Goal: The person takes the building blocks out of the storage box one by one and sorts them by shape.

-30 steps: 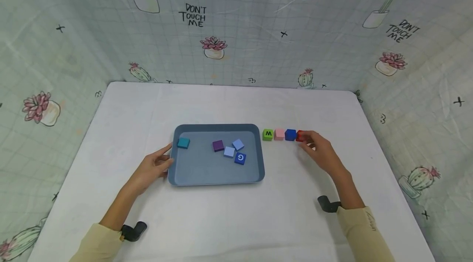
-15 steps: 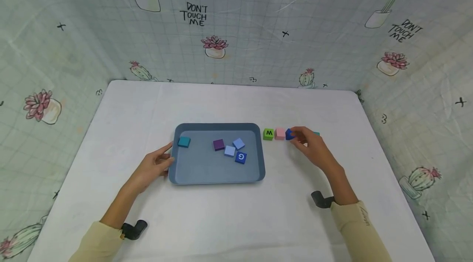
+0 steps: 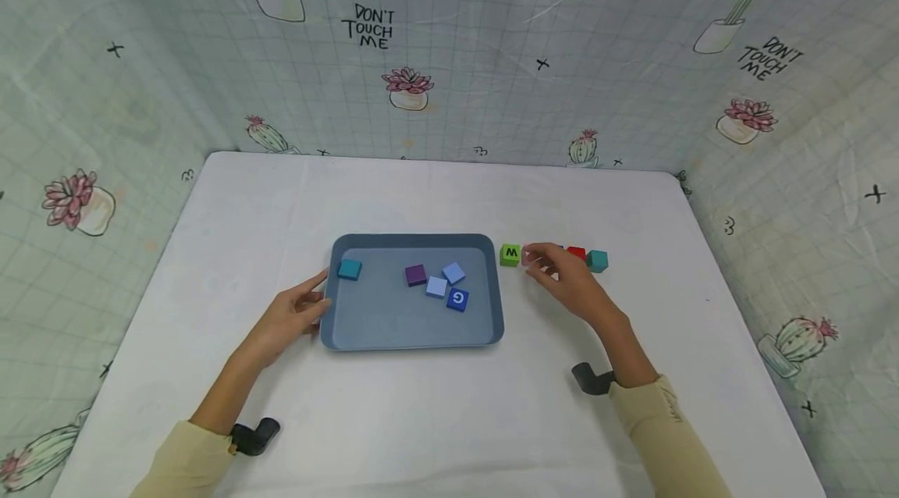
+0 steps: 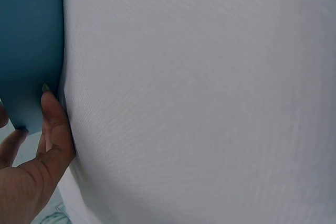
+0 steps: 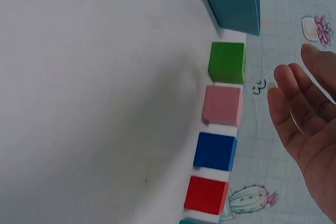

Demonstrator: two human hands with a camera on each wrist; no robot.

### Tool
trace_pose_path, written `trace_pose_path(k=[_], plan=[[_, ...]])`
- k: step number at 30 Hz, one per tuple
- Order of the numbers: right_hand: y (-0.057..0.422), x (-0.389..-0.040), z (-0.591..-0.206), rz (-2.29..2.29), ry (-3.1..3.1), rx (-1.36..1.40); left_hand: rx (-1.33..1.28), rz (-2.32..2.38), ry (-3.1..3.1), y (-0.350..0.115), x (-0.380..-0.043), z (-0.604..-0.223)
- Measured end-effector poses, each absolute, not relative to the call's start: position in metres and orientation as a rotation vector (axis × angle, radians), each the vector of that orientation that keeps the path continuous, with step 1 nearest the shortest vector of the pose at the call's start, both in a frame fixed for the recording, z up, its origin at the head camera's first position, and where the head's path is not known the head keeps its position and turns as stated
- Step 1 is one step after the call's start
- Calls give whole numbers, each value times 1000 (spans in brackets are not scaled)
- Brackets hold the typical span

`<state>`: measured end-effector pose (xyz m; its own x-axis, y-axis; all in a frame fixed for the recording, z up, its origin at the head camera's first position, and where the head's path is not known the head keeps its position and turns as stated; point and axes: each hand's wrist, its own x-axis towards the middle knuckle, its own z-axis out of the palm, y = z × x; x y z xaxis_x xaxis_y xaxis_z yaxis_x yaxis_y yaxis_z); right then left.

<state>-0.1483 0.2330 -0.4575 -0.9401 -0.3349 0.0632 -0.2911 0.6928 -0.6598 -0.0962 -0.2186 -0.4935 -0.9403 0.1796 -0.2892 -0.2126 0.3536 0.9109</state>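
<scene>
My left hand (image 3: 284, 322) touches the left side of a blue-grey tray (image 3: 386, 322), its fingertips against the outer wall in the left wrist view. Over a row of cubes right of the tray, my right hand (image 3: 572, 286) hovers with loosely bent fingers and nothing between them. From the tray outward, the row runs green with a letter (image 3: 509, 255), a pink cube (image 5: 222, 104), a blue cube (image 5: 215, 151), a red cube (image 3: 576, 253) and a teal cube (image 3: 597, 261). In the head view the right fingertips overlap the pink cube and largely hide the blue one.
Inside the tray lie a teal cube (image 3: 350, 269), a purple cube (image 3: 416, 275), two light blue cubes (image 3: 453, 272) and a blue cube with a G (image 3: 458, 300). A white cloth (image 3: 421, 420) covers the table. A patterned curtain (image 3: 477, 37) stands behind and at both sides.
My right hand has moved left along the row, from the red cube past the blue to the pink, uncovering the red and teal cubes. The left hand and the tray stay put.
</scene>
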Motion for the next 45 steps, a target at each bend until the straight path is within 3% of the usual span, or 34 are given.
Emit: trace_pose_path(k=[45], plan=[[165, -147, -462, -1018, 2630, -766, -13, 1642, 2278, -221, -95, -497]])
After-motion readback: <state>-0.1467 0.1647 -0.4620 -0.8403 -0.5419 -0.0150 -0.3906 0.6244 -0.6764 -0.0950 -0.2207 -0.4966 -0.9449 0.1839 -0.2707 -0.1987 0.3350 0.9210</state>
